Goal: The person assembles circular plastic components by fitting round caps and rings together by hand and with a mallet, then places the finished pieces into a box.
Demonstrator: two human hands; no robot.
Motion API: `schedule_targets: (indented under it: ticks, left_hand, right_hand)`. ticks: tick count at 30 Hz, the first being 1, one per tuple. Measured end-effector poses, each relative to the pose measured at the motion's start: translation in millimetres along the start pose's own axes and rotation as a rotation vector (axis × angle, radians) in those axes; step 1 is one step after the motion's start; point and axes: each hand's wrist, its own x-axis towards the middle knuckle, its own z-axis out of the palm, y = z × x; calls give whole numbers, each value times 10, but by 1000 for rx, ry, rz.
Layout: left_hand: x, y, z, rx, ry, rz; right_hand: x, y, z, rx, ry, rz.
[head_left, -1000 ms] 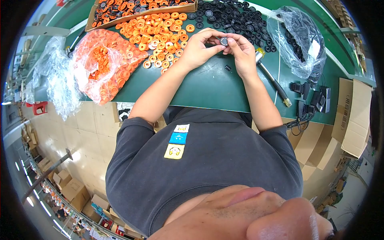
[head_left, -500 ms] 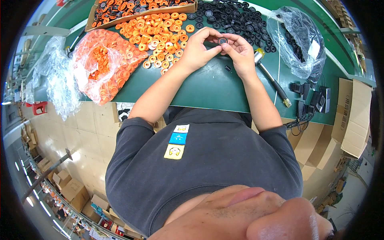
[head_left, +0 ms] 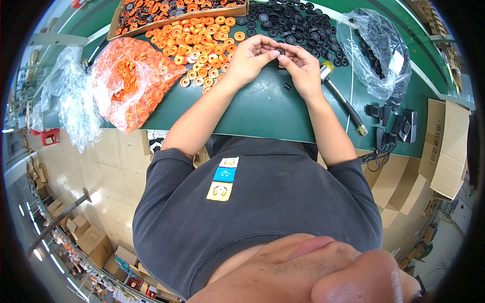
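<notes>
My left hand (head_left: 250, 60) and my right hand (head_left: 305, 70) meet over the green table, fingertips pinched around one small black round part (head_left: 281, 51). The thumbs and fingers cover most of this part, so only a bit of its dark rim shows. Just below the hands, a tiny black piece (head_left: 287, 86) lies on the table. Beside my right hand rests a hammer (head_left: 346, 105) with a yellow-tipped head and a dark handle. Loose orange rings (head_left: 202, 43) spread out to the left of my hands, and black round parts (head_left: 298, 25) are heaped beyond them.
A cardboard tray (head_left: 179, 19) of orange and black parts stands at the far left. In front of it sits a clear bag of orange rings (head_left: 134, 83). To the right are a clear bag with black parts (head_left: 381, 55), black power adapters (head_left: 399, 126) and an open carton (head_left: 439, 146).
The black round part has turned between my fingers, showing less of its face. My left thumb now reaches over it; both hands have stayed nearly in place.
</notes>
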Motion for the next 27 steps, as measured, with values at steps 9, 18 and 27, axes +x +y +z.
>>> schedule_targets:
  ticks: [9,18,27]
  left_hand:
    - [-50,-116,193,15,139,45]
    - [-47,-104,213,-77,186,-14]
    - [-31,8,170,36,144,43]
  right_hand:
    - [3,-15,-42,-23,23,88]
    - [18,-105,-31,-35,26,184]
    - [-660,-2421,184,-520,-618,-565]
